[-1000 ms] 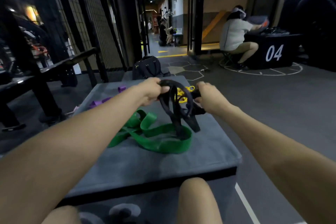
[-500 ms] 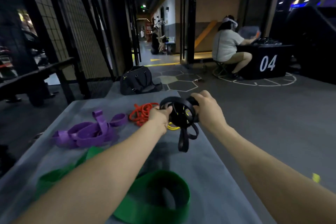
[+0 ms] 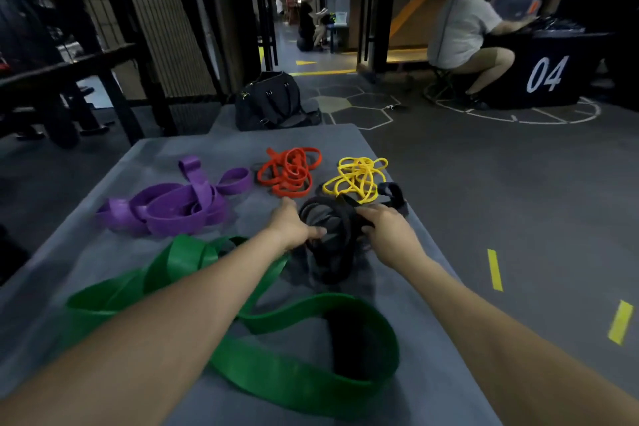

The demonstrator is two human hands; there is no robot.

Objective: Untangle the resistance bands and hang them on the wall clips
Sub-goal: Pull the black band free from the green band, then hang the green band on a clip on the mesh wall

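Note:
A tangled black resistance band sits in the middle of the grey padded box. My left hand grips its left side and my right hand grips its right side. A wide green band lies looped near me, partly under my left forearm. A purple band lies knotted at the left. A red band and a thin yellow band lie bunched at the far end. No wall clips are in view.
A black bag stands just beyond the box. A dark bench runs along the left. At the back right a person sits at a black stand marked 04. Grey floor with yellow marks lies to the right.
The view has tilted down and the box top now fills it. My hands have lowered the black band from mid-air toward the box surface, still holding both sides.

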